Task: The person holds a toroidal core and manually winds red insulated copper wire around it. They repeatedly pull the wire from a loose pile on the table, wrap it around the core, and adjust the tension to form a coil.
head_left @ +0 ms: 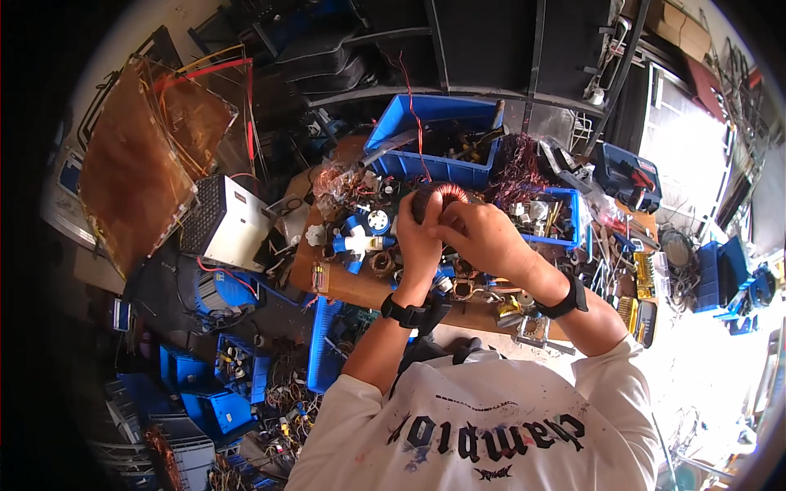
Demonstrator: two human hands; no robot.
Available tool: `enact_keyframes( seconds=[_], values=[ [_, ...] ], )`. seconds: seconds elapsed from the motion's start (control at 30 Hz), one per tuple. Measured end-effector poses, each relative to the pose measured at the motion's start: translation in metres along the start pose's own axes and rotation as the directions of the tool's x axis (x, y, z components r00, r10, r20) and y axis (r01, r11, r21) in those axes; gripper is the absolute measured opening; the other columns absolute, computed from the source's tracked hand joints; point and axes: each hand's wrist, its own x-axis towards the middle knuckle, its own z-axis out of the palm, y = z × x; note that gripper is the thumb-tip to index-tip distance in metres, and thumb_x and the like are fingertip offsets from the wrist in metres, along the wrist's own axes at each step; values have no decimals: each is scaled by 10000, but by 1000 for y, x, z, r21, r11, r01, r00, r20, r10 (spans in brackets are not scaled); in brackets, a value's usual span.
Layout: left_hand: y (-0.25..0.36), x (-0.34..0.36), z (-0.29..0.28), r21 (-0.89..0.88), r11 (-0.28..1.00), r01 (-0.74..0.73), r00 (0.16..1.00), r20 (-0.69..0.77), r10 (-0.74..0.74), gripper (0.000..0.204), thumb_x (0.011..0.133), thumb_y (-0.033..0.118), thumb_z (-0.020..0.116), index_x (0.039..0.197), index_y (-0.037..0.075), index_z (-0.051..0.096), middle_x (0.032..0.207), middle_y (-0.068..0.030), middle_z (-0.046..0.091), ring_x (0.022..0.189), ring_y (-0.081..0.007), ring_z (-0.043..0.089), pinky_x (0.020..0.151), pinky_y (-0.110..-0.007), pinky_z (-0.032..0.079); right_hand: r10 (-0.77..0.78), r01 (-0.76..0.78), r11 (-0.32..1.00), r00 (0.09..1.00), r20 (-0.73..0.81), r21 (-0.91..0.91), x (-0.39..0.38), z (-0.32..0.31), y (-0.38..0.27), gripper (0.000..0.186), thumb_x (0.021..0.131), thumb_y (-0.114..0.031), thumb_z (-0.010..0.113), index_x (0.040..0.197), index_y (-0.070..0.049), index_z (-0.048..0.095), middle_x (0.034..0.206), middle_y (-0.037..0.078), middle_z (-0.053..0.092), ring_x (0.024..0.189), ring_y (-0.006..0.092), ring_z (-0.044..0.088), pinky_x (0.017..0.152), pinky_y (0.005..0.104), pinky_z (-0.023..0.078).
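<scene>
A ring-shaped coil wound with shiny copper wire (pixel 455 193) is held up above the workbench, its left part dark. My left hand (pixel 416 241) grips its left side, fingers wrapped round it. My right hand (pixel 491 236) is closed at its near right side, thumb and fingers pinched together; its fingertips are partly hidden. A loose red wire (pixel 417 123) rises from beside the coil toward the far side. Below the hands, a white and blue fitting (pixel 360 243) and a bare copper winding (pixel 381 262) lie on the wooden workbench (pixel 360 290).
A big blue bin (pixel 442 169) stands beyond the hands, a tangle of dark red wire (pixel 517 168) beside it. A smaller blue bin (pixel 580 221) of parts sits right. Hand tools (pixel 626 254) crowd the right end. A white metal box (pixel 237 225) stands left of the bench.
</scene>
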Motion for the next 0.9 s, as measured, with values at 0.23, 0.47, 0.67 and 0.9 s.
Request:
enact_keyframes(
  seconds=[0.23, 0.47, 0.67, 0.9],
  values=[
    [-21, 20, -15, 112, 994, 6, 998, -68, 2, 399, 926, 323, 638, 1066, -47, 585, 944, -93, 651, 828, -170, 612, 761, -311, 494, 0, 20, 993, 984, -176, 113, 2, 11, 12, 154, 873, -142, 644, 902, 9, 643, 757, 184, 648, 665, 320, 631, 617, 372, 480],
    [-3, 33, -24, -150, 957, 247, 960, -100, -263, 375, 975, 358, 517, 1087, 11, 603, 975, -110, 647, 877, -211, 673, 647, -449, 632, 84, -36, 964, 982, -171, 264, -17, 18, 15, 137, 865, -122, 630, 883, 13, 618, 803, 159, 606, 724, 311, 596, 655, 378, 466],
    [-12, 43, -45, -314, 899, 305, 947, -3, -322, 420, 973, 409, 525, 1051, 1, 585, 986, -115, 621, 795, -225, 683, 605, -391, 631, -97, 135, 947, 985, -142, 291, -37, 19, 41, 99, 856, -96, 620, 875, 2, 623, 812, 135, 601, 785, 299, 586, 733, 385, 453],
    [-39, 37, -49, -111, 967, 228, 971, -50, -234, 393, 959, 357, 573, 1089, -13, 562, 1003, -119, 640, 830, -207, 679, 619, -372, 617, 23, -44, 958, 997, 78, 285, -35, 30, 46, 201, 893, -177, 614, 897, 24, 616, 786, 138, 616, 715, 281, 600, 663, 367, 473]
  ],
)
